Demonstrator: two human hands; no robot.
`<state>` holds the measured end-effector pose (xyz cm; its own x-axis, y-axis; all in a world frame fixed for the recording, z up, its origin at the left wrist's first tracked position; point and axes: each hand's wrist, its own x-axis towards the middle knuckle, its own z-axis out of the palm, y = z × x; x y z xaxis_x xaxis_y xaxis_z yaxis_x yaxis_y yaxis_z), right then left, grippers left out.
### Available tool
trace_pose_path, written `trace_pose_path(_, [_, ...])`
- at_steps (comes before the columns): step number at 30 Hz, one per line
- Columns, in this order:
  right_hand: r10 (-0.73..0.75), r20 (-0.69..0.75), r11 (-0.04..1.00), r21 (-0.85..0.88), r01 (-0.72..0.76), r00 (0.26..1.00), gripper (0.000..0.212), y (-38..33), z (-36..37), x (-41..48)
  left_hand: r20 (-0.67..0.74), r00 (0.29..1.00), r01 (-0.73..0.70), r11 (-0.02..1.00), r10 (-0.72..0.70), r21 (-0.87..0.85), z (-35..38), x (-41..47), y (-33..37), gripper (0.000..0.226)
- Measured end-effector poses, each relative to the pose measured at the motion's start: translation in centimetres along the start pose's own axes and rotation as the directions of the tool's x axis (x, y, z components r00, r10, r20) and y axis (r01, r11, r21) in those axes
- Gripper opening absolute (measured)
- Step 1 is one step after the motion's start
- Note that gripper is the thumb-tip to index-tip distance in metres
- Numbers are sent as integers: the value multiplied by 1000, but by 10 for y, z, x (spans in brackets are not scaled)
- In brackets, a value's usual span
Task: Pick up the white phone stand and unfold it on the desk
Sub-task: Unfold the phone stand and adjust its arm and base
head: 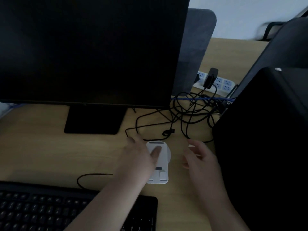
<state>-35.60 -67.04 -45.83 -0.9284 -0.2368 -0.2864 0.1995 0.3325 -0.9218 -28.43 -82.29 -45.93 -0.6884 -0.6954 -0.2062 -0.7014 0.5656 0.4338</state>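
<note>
The white phone stand (164,157) lies folded flat on the wooden desk (41,152), between the monitor base and the keyboard. My left hand (138,157) rests over its left side, thumb lying on the stand's top plate and fingers spread past its far-left edge. My right hand (200,157) hovers just right of the stand, fingers apart and slightly curled, not touching it. The stand's lower left corner is hidden under my left hand. The scene is dim and the hands are a little blurred.
A large dark monitor (90,47) stands behind on its base (93,120). Tangled black cables (188,114) and a white power strip (216,83) lie at the back right. A black computer tower (266,139) blocks the right. A black keyboard (50,212) sits in front, with a cable loop (88,176).
</note>
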Motion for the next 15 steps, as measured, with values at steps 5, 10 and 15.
trace_pose_path(5, [16,12,1000,-8,-16,1000,33,2,1,0,59,998,-19,941,-1,339,34,-4,28,86])
trace_pose_path(10, [12,-5,1000,-22,-12,1000,34,4,4,1,46,999,7,924,-26,383,43,2,33,81])
trace_pose_path(15, [-4,17,999,-45,4,1000,33,6,5,0,93,993,47,981,-66,186,25,5,28,65])
